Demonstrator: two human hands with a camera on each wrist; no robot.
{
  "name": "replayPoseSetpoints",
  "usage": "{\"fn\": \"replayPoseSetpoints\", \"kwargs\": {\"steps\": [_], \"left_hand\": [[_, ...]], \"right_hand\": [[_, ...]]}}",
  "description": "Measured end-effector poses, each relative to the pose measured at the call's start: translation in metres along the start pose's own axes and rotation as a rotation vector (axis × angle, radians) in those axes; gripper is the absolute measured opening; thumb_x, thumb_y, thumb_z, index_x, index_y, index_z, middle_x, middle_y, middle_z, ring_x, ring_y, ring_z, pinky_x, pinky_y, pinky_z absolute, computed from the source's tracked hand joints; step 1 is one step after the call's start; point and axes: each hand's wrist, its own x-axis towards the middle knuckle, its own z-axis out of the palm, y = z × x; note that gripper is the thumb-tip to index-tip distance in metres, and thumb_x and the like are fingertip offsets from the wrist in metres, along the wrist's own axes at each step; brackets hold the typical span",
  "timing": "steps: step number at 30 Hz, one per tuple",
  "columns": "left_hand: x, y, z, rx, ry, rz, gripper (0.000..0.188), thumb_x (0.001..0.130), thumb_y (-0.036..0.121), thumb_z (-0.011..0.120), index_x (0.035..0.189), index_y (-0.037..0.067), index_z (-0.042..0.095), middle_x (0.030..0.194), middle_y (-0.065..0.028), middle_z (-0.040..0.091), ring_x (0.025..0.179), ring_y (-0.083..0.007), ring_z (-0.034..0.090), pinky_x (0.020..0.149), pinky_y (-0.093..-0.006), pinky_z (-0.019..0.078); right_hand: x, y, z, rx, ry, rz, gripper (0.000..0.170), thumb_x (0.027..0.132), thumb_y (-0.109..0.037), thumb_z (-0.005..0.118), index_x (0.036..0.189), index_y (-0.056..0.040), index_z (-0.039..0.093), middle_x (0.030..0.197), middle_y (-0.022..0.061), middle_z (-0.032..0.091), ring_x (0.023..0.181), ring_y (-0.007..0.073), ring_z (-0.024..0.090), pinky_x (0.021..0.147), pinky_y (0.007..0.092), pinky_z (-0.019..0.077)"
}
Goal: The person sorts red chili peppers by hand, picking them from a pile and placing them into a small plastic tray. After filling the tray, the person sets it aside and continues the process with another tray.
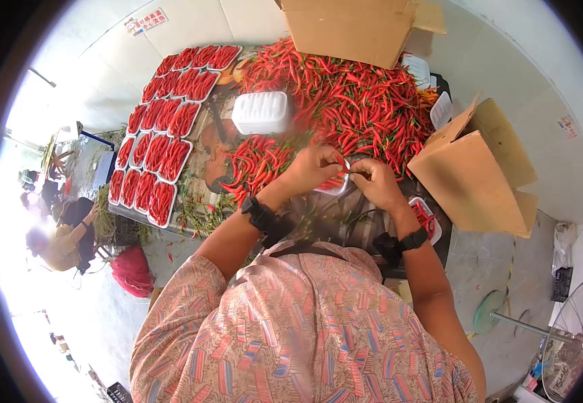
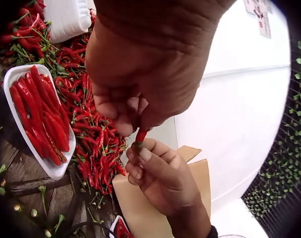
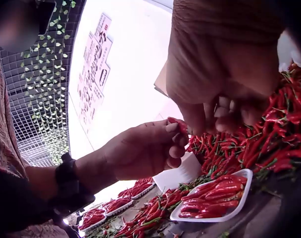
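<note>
A red chili (image 2: 141,135) is held between the two hands, above a white tray of red chilies (image 2: 55,168). The left hand (image 1: 313,168) pinches the chili's body, seen also in the right wrist view as a red piece (image 3: 177,124) at its fingertips. The thumb and fingers of the right hand (image 1: 376,183) pinch the stem end, close against the left fingertips. Behind the hands lies a large heap of red chilies with green stems (image 1: 365,101).
Filled trays (image 1: 161,201) stand in rows at the left. A stack of white trays (image 1: 260,113) sits among the chilies. Cardboard boxes stand at the back (image 1: 348,30) and right (image 1: 463,178). Another tray (image 1: 437,232) lies by the right forearm. Stem scraps (image 1: 204,213) litter the table.
</note>
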Motion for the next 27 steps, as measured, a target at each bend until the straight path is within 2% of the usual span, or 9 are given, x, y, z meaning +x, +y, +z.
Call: {"fn": "replayPoseSetpoints", "kwargs": {"steps": [10, 13, 16, 18, 19, 20, 23, 25, 27], "left_hand": [[-0.003, 0.005, 0.001, -0.037, 0.034, 0.007, 0.009, 0.082, 0.006, 0.067, 0.088, 0.000, 0.065, 0.076, -0.0030, 0.066, 0.065, -0.0069, 0.060, 0.057, -0.0245, 0.0477], [-0.005, 0.003, 0.005, 0.121, 0.062, 0.106, 0.011, 0.081, 0.008, 0.068, 0.088, 0.000, 0.066, 0.075, -0.0048, 0.066, 0.066, -0.0079, 0.061, 0.058, -0.0250, 0.0484], [-0.006, 0.002, 0.006, -0.058, 0.053, 0.083, 0.012, 0.081, 0.010, 0.069, 0.087, 0.000, 0.068, 0.075, -0.0071, 0.066, 0.065, -0.0087, 0.061, 0.058, -0.0257, 0.0483], [-0.010, 0.008, 0.003, -0.153, 0.065, 0.033, 0.014, 0.082, 0.012, 0.068, 0.089, 0.000, 0.068, 0.075, -0.0084, 0.066, 0.065, -0.0088, 0.061, 0.059, -0.0263, 0.0484], [-0.011, 0.006, 0.000, -0.153, 0.066, 0.029, 0.014, 0.082, 0.012, 0.068, 0.089, 0.000, 0.068, 0.075, -0.0084, 0.066, 0.065, -0.0088, 0.061, 0.059, -0.0263, 0.0484], [-0.010, 0.002, -0.005, -0.073, 0.056, -0.015, 0.016, 0.084, 0.014, 0.067, 0.090, -0.001, 0.068, 0.075, -0.0078, 0.066, 0.065, -0.0091, 0.061, 0.059, -0.0260, 0.0488], [-0.006, -0.003, -0.010, 0.007, 0.006, -0.078, 0.021, 0.087, 0.018, 0.064, 0.093, -0.002, 0.068, 0.076, -0.0064, 0.067, 0.065, -0.0094, 0.061, 0.060, -0.0258, 0.0496], [-0.006, -0.005, -0.009, 0.009, -0.033, -0.106, 0.023, 0.089, 0.020, 0.063, 0.094, -0.002, 0.068, 0.076, -0.0056, 0.067, 0.065, -0.0094, 0.061, 0.060, -0.0258, 0.0500], [-0.004, -0.003, -0.005, -0.185, -0.076, -0.082, 0.025, 0.091, 0.022, 0.061, 0.094, -0.002, 0.068, 0.075, -0.0043, 0.066, 0.064, -0.0095, 0.061, 0.059, -0.0255, 0.0497]], "right_hand": [[0.000, 0.004, 0.011, -0.062, 0.089, -0.036, 0.011, 0.081, -0.005, 0.065, 0.089, 0.0024, 0.064, 0.076, 0.0090, 0.065, 0.068, 0.0131, 0.059, 0.064, 0.0280, 0.0463], [0.001, 0.006, 0.012, 0.002, 0.197, -0.027, 0.014, 0.076, -0.010, 0.065, 0.086, -0.0003, 0.066, 0.077, 0.0143, 0.065, 0.069, 0.0227, 0.065, 0.064, 0.0331, 0.0489], [-0.001, 0.001, 0.003, -0.041, 0.243, 0.118, 0.015, 0.076, -0.015, 0.064, 0.084, -0.0032, 0.068, 0.073, 0.0143, 0.065, 0.070, 0.0282, 0.065, 0.064, 0.0377, 0.0493], [-0.004, 0.007, -0.012, -0.382, 0.111, 0.150, 0.017, 0.075, -0.020, 0.062, 0.081, -0.0071, 0.071, 0.070, 0.0134, 0.065, 0.068, 0.0350, 0.064, 0.065, 0.0430, 0.0497], [-0.004, 0.008, -0.019, -0.596, -0.071, 0.224, 0.018, 0.073, -0.026, 0.064, 0.073, -0.0099, 0.071, 0.075, 0.0136, 0.066, 0.074, 0.0375, 0.062, 0.067, 0.0468, 0.0487], [-0.007, 0.009, -0.019, -0.595, -0.074, 0.226, 0.018, 0.073, -0.026, 0.064, 0.073, -0.0099, 0.071, 0.075, 0.0136, 0.066, 0.074, 0.0375, 0.062, 0.067, 0.0468, 0.0487], [-0.015, -0.002, -0.019, -0.663, -0.033, 0.069, 0.014, 0.072, -0.022, 0.067, 0.076, -0.0086, 0.069, 0.080, 0.0132, 0.065, 0.078, 0.0355, 0.062, 0.067, 0.0463, 0.0476], [-0.007, -0.015, -0.007, -0.365, 0.182, -0.294, 0.019, 0.073, -0.012, 0.072, 0.090, -0.0045, 0.069, 0.084, 0.0105, 0.064, 0.077, 0.0283, 0.063, 0.065, 0.0358, 0.0482], [0.002, -0.018, 0.000, -0.390, 0.146, -0.313, 0.021, 0.073, -0.009, 0.071, 0.093, -0.0035, 0.068, 0.084, 0.0109, 0.064, 0.076, 0.0281, 0.063, 0.066, 0.0355, 0.0485]]}}
